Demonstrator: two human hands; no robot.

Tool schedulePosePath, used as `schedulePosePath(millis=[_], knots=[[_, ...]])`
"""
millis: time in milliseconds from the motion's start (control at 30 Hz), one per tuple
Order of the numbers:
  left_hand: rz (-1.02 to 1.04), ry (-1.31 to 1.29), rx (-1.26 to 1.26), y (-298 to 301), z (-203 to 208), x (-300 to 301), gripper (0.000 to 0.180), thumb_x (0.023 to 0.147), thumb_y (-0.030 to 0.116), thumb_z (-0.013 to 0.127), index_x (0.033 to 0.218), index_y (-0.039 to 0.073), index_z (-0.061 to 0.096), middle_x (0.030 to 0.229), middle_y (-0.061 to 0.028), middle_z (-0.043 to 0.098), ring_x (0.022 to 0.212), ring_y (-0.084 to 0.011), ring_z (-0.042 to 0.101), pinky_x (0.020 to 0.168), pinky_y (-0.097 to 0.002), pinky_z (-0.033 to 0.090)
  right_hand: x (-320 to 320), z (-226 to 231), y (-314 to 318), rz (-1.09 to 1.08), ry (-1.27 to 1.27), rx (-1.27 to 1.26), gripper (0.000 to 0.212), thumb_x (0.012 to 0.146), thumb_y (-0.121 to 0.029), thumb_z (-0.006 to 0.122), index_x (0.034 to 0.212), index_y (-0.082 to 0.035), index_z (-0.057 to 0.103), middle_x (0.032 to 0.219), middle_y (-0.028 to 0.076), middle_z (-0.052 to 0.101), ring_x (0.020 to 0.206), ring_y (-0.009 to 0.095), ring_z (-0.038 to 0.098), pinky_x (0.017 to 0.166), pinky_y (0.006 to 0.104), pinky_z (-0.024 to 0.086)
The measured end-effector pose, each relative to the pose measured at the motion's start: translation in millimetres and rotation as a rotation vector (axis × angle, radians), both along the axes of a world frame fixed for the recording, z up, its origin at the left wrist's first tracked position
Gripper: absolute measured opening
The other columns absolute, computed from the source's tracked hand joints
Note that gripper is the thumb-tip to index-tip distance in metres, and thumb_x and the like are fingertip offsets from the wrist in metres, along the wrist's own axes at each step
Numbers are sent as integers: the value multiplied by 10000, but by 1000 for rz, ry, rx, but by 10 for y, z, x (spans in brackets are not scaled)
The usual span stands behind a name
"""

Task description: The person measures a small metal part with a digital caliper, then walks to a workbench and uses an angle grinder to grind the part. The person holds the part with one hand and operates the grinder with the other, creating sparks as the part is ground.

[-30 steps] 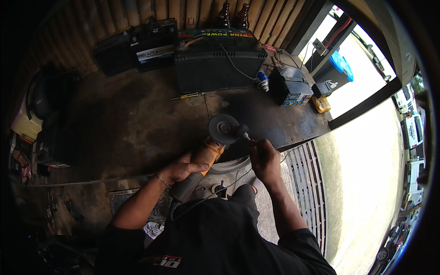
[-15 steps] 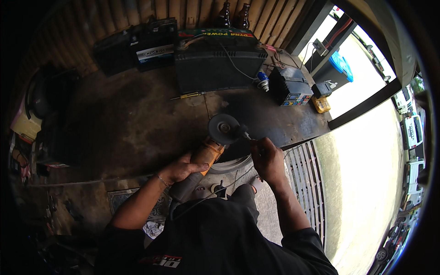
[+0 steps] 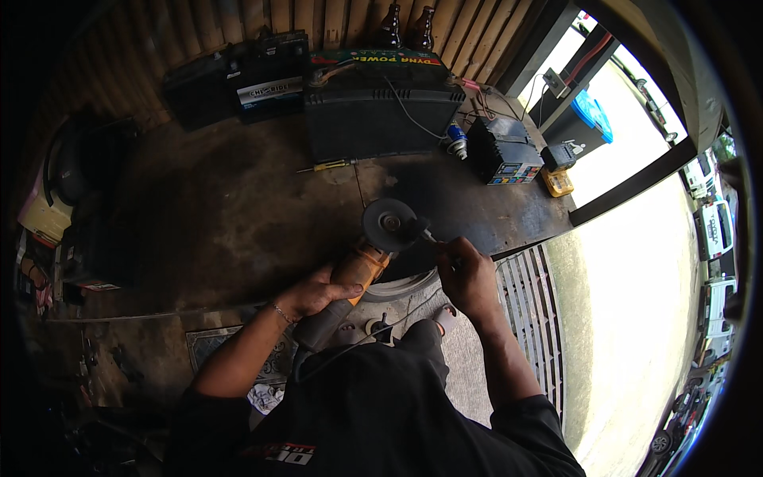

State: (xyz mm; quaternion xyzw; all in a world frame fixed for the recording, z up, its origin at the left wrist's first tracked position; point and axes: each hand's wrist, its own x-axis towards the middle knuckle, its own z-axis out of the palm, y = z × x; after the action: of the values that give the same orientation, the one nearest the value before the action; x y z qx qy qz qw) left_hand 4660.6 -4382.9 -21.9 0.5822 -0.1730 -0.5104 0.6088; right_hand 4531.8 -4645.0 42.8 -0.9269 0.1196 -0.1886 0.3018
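Observation:
My left hand (image 3: pixel 318 294) is wrapped round the body of an orange and dark angle grinder (image 3: pixel 363 269), thumb across its top. The grinder's round grey disc (image 3: pixel 384 233) faces up over the bench's front edge. To the right of the disc, my closed right hand (image 3: pixel 469 280) grips a small metal piece (image 3: pixel 428 236), its far end dark. That dark end overlaps the disc's right rim; I cannot tell whether they touch. The piece's near end is hidden in my fingers. From the grinder's rear a cord runs toward my body.
On the wooden bench (image 3: pixel 214 215) a big black battery (image 3: pixel 381 119) stands at the back beside smaller batteries (image 3: pixel 270 91). A yellow-handled screwdriver (image 3: pixel 327 165), a spray can (image 3: pixel 456 141), a black charger box (image 3: pixel 507 151) and a yellow meter (image 3: pixel 559 183) lie around. A metal grating (image 3: pixel 531 310) lies to the right.
My right hand and the small metal piece have shifted very slightly. The grinder and my left hand look almost the same.

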Motion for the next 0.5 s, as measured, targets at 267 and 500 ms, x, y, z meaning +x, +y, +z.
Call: schedulePosePath(millis=[267, 500], knots=[[1, 33, 14, 11, 17, 0, 604, 936, 221, 751, 1424, 15, 460, 1174, -72, 632, 1020, -137, 634, 862, -315, 556, 9, 39, 2, 2, 24, 1, 97, 919, -119, 692, 976, -43, 668, 873, 165, 740, 802, 347, 742, 692, 403, 581], [10, -22, -15, -4, -37, 2, 610, 939, 230, 745, 1431, 14, 455, 1196, -79, 623, 1030, -147, 635, 873, -321, 557, 4, -2, 13, -15, 17, -5, 105, 916, -123, 696, 973, -42, 663, 868, 169, 735, 808, 350, 742, 692, 403, 580]])
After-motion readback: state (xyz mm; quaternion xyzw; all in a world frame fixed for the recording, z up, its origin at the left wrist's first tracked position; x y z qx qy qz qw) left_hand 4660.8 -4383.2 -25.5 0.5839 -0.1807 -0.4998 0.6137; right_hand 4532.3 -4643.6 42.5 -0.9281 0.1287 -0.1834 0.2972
